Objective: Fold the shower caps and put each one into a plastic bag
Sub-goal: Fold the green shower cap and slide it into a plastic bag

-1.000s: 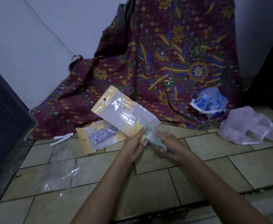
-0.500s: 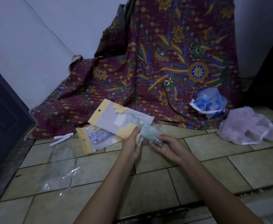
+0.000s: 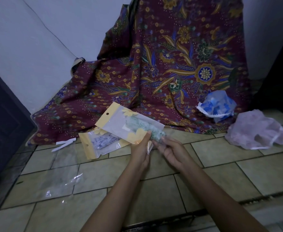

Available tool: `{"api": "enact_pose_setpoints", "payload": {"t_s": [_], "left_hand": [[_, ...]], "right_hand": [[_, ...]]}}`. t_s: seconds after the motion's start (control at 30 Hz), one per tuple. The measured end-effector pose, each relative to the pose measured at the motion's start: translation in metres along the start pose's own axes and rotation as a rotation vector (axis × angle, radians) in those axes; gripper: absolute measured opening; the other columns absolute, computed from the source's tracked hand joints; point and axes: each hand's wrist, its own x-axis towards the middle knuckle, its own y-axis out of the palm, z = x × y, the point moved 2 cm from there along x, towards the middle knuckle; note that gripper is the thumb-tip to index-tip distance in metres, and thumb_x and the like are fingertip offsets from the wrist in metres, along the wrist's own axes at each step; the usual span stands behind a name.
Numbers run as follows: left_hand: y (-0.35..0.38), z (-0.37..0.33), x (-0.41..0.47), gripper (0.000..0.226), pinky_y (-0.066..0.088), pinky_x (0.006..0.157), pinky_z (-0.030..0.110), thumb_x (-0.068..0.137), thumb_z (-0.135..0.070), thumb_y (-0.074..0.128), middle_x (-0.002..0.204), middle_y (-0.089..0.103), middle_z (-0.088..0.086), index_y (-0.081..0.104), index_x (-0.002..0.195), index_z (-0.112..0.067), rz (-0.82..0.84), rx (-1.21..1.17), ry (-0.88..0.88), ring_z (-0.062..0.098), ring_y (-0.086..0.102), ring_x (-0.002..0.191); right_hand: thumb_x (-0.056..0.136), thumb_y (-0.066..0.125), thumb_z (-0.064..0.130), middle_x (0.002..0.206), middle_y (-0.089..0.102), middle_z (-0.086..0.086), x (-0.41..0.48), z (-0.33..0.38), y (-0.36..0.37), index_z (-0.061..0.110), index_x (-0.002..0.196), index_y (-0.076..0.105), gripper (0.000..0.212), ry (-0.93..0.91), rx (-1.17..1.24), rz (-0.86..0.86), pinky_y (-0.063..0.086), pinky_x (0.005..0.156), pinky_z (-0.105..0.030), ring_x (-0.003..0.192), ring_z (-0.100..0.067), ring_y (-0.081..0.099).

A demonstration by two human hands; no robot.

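Bag [image 3: 119,121] slants up-left away from both hands, mouth toward them; left hand [image 3: 140,148] pinches the mouth edge, right hand [image 3: 171,149] just beside it curls round the tail of the green cap [image 3: 142,128], which is mostly inside, lengthwise.

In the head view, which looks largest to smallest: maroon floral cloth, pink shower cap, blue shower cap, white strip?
Maroon floral cloth
pink plastic shower cap
blue plastic shower cap, lying slightly farther
white strip

Packed bag [image 3: 100,145] on tiles [image 3: 269,171] L, loose cap [image 3: 254,131] far R.
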Motion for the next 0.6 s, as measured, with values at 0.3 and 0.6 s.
{"api": "enact_pose_setpoints", "payload": {"t_s": [0.3,0.6], "left_hand": [[0.001,0.005,-0.004,0.021,0.055,0.079,0.029,0.085,0.001,0.061,0.098,0.066,0.01,0.057,0.106,-0.001,0.008,0.029,0.016,0.017,0.066,0.084],[0.002,0.008,-0.007,0.013,0.055,0.076,0.039,0.085,-0.006,0.064,0.091,0.066,0.016,0.059,0.097,-0.003,0.028,0.166,0.027,0.028,0.064,0.08]], "right_hand": [[0.085,0.053,-0.008,0.08,0.072,-0.016,0.003,-0.004,-0.002,-0.01,0.09,0.06,0.009,-0.085,-0.052,-0.089,0.058,0.062,-0.026,0.072,-0.021,0.071],[0.076,0.071,0.005,0.07,0.068,-0.01,0.007,-0.008,-0.011,0.003,0.076,0.065,0.006,-0.117,-0.385,-0.299,0.05,0.06,-0.028,0.061,-0.019,0.06]]}}
